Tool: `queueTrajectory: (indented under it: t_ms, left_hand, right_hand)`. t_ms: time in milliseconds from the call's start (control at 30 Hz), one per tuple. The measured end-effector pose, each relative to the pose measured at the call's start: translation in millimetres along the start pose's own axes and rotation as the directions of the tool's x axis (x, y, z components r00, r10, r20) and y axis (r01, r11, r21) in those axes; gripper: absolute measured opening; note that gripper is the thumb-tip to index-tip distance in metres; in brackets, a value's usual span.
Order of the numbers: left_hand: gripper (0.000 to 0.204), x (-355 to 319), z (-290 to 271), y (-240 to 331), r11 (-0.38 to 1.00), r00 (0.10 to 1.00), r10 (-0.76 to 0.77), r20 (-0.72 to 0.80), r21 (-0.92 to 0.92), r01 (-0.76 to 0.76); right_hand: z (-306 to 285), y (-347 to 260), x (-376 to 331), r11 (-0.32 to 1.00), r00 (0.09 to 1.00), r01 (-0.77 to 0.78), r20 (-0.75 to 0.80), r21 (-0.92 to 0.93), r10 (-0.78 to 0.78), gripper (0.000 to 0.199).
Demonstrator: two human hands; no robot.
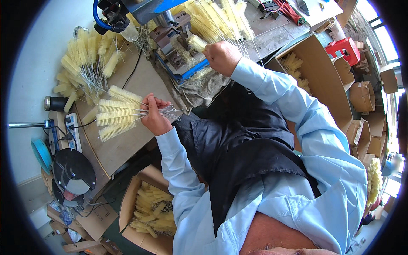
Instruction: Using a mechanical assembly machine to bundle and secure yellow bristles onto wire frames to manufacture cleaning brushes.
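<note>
My left hand (155, 115) is closed round the wire stems of several bottle brushes (117, 114). Their pale yellow bristle heads fan out to the left, and the looped wire ends stick out to the right of my fingers. Up at the metal machine (172, 42) with its blue-edged tray, my right hand (223, 58) is closed on a single bottle brush (197, 43). The bristles of that brush point left, close to the machine's metal blocks. Its stem is hidden by my fingers. Loose bristle trimmings (187, 59) lie in and around the tray.
A heap of brushes (91, 55) lies on the bench at left, another (216, 19) behind the machine. Cardboard boxes of brushes stand below left (146, 174) and at right (325, 72). A power strip (73, 131), black disc (74, 170) and red stool (346, 51) are also around.
</note>
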State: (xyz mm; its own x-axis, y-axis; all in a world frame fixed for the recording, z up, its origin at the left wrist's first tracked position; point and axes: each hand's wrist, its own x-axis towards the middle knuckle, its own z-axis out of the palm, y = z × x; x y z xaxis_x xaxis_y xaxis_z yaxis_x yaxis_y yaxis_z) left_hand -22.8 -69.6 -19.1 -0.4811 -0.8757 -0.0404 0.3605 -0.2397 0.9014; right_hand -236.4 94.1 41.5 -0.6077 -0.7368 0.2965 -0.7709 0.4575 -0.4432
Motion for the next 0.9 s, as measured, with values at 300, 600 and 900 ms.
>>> queueTrajectory:
  t_ms: [300, 600, 900]
  left_hand:
    - [0.016, 0.3, 0.2, -0.3, 0.999, 1.000, 0.024, 0.002, 0.045, -0.024]
    - [0.017, 0.4, -2.8, -2.0, 0.998, 0.999, 0.038, -0.005, 0.059, -0.038]
    - [0.017, -0.6, 0.3, 0.1, 0.998, 0.999, 0.034, 0.002, 0.059, -0.034]
  right_hand:
    - [0.4, -2.6, 1.9, 0.996, 0.995, -0.078, 0.051, -0.050, 0.080, 0.010]
    - [-1.2, -5.0, 1.6, 0.998, 0.998, -0.057, 0.014, 0.022, 0.057, 0.026]
    - [1.2, 3.0, 9.6, 0.858, 0.971, -0.234, 0.150, 0.458, 0.185, 0.028]
